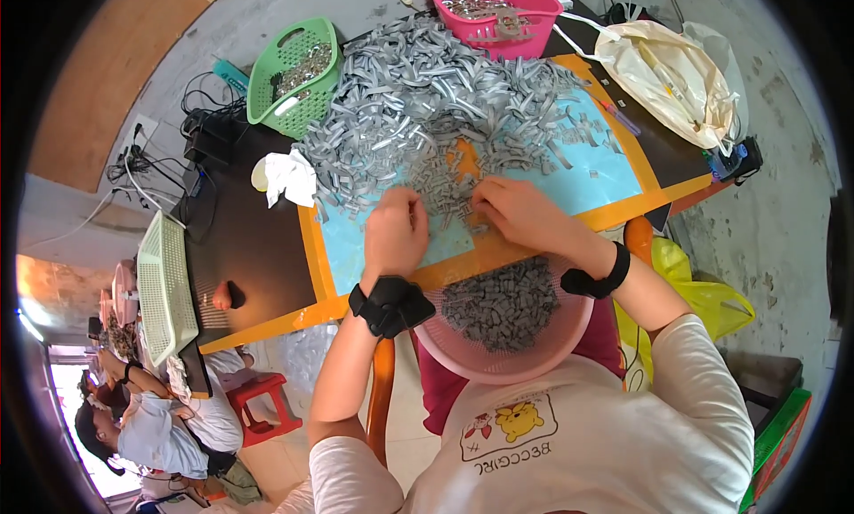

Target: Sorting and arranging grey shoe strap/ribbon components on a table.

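Note:
A big heap of grey ribbon-like strips (pixel 400 78) covers the far half of a blue work sheet (pixel 347 252) edged with orange tape. Smaller grey pieces (pixel 440 180) lie scattered at the near side of the heap. My left hand (pixel 397 231) rests there with curled fingers; whatever is in them is hidden. Just right of it, my right hand (pixel 518 213) has its fingertips pinched together low over the small pieces, and what they hold is too small to name. Below the table edge, a pink basket (pixel 463 372) on my lap holds many short dark-grey pieces (pixel 503 305).
Green (pixel 294 114) and pink (pixel 534 47) baskets with shiny metal parts stand at the back. A white plastic bag (pixel 667 78) lies far right. Crumpled tissue (pixel 291 178), a white basket (pixel 165 292) and cables are left. Another person (pixel 165 434) sits at lower left.

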`<state>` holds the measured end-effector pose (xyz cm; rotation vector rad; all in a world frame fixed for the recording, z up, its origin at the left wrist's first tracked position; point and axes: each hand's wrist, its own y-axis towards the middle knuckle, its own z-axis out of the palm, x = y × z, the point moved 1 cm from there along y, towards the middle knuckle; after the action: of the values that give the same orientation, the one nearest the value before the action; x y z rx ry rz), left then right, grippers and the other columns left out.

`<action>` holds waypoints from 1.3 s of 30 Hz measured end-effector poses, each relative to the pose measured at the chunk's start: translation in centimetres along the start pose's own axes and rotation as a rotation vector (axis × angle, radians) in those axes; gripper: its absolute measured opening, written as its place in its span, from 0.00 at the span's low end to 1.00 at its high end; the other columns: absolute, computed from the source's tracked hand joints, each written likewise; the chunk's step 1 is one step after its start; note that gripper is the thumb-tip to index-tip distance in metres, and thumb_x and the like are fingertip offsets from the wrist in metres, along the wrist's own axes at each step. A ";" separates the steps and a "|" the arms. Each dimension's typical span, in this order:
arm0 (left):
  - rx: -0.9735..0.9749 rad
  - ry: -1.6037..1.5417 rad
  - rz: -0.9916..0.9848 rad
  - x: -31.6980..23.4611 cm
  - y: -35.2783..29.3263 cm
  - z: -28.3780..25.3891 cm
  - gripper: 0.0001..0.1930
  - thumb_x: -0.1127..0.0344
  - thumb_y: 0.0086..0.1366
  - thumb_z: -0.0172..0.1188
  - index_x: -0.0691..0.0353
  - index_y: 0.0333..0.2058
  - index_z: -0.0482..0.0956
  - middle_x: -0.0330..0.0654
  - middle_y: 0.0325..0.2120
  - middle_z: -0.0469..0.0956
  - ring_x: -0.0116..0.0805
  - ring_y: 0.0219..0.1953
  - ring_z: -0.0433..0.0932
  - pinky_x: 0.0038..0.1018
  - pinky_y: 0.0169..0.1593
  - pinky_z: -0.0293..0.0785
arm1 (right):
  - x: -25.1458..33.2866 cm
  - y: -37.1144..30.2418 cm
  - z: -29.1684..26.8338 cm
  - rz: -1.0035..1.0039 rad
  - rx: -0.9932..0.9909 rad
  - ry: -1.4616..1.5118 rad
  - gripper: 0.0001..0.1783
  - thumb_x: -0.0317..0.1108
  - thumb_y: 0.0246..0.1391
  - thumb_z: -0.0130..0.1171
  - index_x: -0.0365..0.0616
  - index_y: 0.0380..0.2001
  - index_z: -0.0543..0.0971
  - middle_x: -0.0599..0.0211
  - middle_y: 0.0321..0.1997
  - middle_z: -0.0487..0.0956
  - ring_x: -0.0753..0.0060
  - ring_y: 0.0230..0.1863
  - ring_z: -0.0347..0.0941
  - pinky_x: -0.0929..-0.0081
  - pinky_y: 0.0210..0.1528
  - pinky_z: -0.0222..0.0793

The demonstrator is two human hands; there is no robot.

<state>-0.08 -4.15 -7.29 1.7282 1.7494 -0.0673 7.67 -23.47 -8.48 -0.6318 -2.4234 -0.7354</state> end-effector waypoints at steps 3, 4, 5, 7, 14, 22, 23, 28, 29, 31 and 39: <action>0.044 -0.193 -0.170 -1.0 -0.1 -1.2 0.03 0.73 0.61 0.53 0.66 0.29 0.73 0.41 0.20 0.71 0.27 0.22 0.70 0.23 0.27 0.66 | -0.2 -0.1 -0.7 -0.007 -0.038 0.097 0.05 0.28 0.50 0.54 0.42 0.32 0.74 0.59 0.31 0.74 0.53 0.32 0.72 0.65 0.33 0.68; 0.117 -0.308 -0.199 -1.5 -0.3 -1.6 0.03 0.73 0.61 0.53 0.66 0.31 0.71 0.43 0.20 0.70 0.29 0.22 0.70 0.25 0.27 0.66 | 0.1 0.0 -1.1 -0.020 -0.044 0.157 0.06 0.29 0.49 0.55 0.42 0.33 0.74 0.58 0.31 0.75 0.52 0.32 0.72 0.64 0.33 0.68; 0.192 -0.424 -0.227 -1.9 -0.7 -1.9 0.03 0.73 0.62 0.52 0.66 0.32 0.69 0.45 0.20 0.69 0.32 0.22 0.70 0.26 0.28 0.67 | 0.5 0.0 -1.7 -0.020 -0.045 0.157 0.06 0.29 0.49 0.55 0.42 0.33 0.74 0.58 0.31 0.75 0.52 0.32 0.72 0.64 0.33 0.68; 0.252 -0.494 -0.203 -2.7 -1.7 -2.2 0.03 0.72 0.63 0.51 0.65 0.32 0.69 0.44 0.19 0.68 0.29 0.22 0.68 0.25 0.28 0.65 | 2.6 0.0 -2.4 0.165 0.150 0.318 0.09 0.32 0.49 0.58 0.43 0.35 0.74 0.60 0.31 0.75 0.54 0.31 0.72 0.65 0.31 0.68; 0.459 -0.825 -0.248 -4.7 -3.3 -2.9 0.06 0.69 0.66 0.50 0.65 0.32 0.69 0.31 0.20 0.63 0.17 0.24 0.58 0.18 0.27 0.56 | 5.0 -0.8 -2.3 -0.281 -0.003 0.103 0.14 0.40 0.49 0.61 0.44 0.32 0.72 0.63 0.26 0.72 0.58 0.27 0.72 0.66 0.26 0.66; 0.742 -1.072 -0.356 -5.9 -4.5 -5.2 0.08 0.67 0.68 0.49 0.63 0.30 0.68 0.29 0.22 0.62 0.17 0.25 0.58 0.17 0.28 0.55 | 7.0 -1.1 -3.8 -0.464 0.135 0.199 0.12 0.36 0.47 0.62 0.45 0.22 0.69 0.67 0.19 0.67 0.60 0.21 0.69 0.68 0.22 0.63; 0.722 -1.210 -0.342 -6.5 -5.1 -5.1 0.08 0.66 0.68 0.48 0.62 0.30 0.67 0.30 0.23 0.62 0.18 0.25 0.59 0.17 0.29 0.55 | 7.4 -1.4 -3.9 -0.465 0.135 0.196 0.12 0.36 0.47 0.62 0.45 0.22 0.69 0.67 0.19 0.67 0.60 0.21 0.69 0.68 0.22 0.63; 0.667 -1.519 -0.341 -7.7 -8.1 -4.1 0.08 0.65 0.70 0.44 0.60 0.30 0.64 0.32 0.25 0.61 0.22 0.25 0.58 0.18 0.30 0.55 | 8.6 -3.3 -3.7 -0.446 0.077 0.371 0.08 0.29 0.45 0.60 0.44 0.19 0.70 0.67 0.16 0.66 0.62 0.16 0.66 0.70 0.19 0.61; 0.661 -1.504 -0.340 -8.0 -8.4 -4.0 0.09 0.65 0.70 0.44 0.61 0.30 0.64 0.32 0.25 0.62 0.21 0.25 0.58 0.17 0.30 0.55 | 8.7 -3.8 -3.7 -0.444 0.080 0.372 0.08 0.29 0.45 0.60 0.44 0.19 0.70 0.67 0.16 0.66 0.62 0.16 0.66 0.70 0.19 0.61; 0.684 -1.478 -0.297 -8.5 -8.7 -4.2 0.09 0.64 0.70 0.44 0.61 0.31 0.65 0.32 0.24 0.63 0.21 0.25 0.58 0.17 0.30 0.55 | 8.4 -4.6 -3.6 -0.272 0.190 0.624 0.07 0.29 0.43 0.60 0.44 0.20 0.72 0.67 0.16 0.65 0.64 0.16 0.66 0.71 0.19 0.62; 0.653 -0.971 -0.313 -8.8 -8.4 -5.2 0.08 0.69 0.65 0.51 0.65 0.27 0.72 0.31 0.22 0.67 0.16 0.25 0.61 0.16 0.29 0.58 | 8.2 -5.8 -3.5 -0.465 0.164 0.036 0.15 0.41 0.48 0.61 0.42 0.20 0.71 0.69 0.17 0.68 0.68 0.17 0.69 0.74 0.16 0.63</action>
<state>-10.68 -10.30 -2.43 1.3743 1.2496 -1.4807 -0.57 -27.59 -3.16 0.0161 -2.5894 -0.7046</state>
